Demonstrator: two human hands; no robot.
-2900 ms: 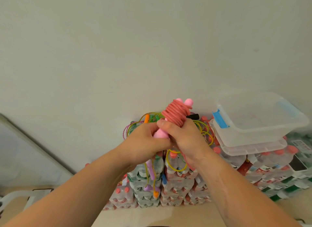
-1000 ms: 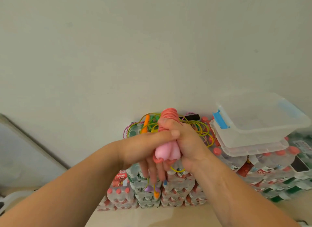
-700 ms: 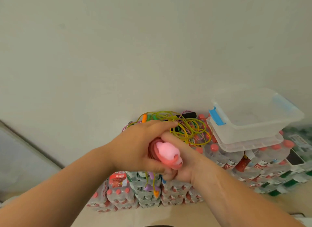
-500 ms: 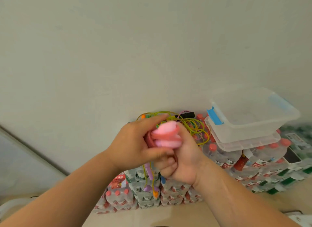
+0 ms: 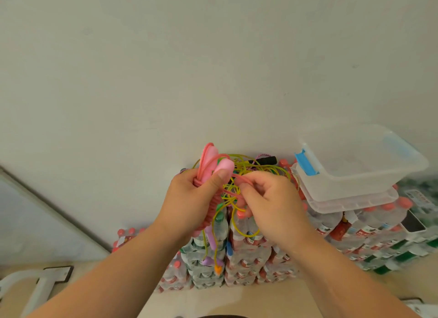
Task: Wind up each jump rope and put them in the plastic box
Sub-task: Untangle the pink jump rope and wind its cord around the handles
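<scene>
My left hand (image 5: 192, 199) grips the pink jump rope (image 5: 214, 165) by its two handles, which stick up above my fingers, with red cord wound round them below. My right hand (image 5: 267, 199) pinches the loose end of the red cord just right of the handles. Behind both hands lies a tangle of yellow, green and purple jump ropes (image 5: 251, 173) on top of stacked water bottle packs. The clear plastic box (image 5: 369, 175) with blue latches stands to the right on its lid, with nothing visible inside.
Shrink-wrapped water bottle packs (image 5: 248, 258) are stacked against the pale wall below my hands and run off to the right. A black handle (image 5: 266, 161) pokes out of the rope pile. A white frame (image 5: 35, 284) sits at the lower left on the floor.
The wound pink rope was turned over between both hands. My left hand now holds it alone with the handles pointing up, and my right hand has shifted to the loose cord end.
</scene>
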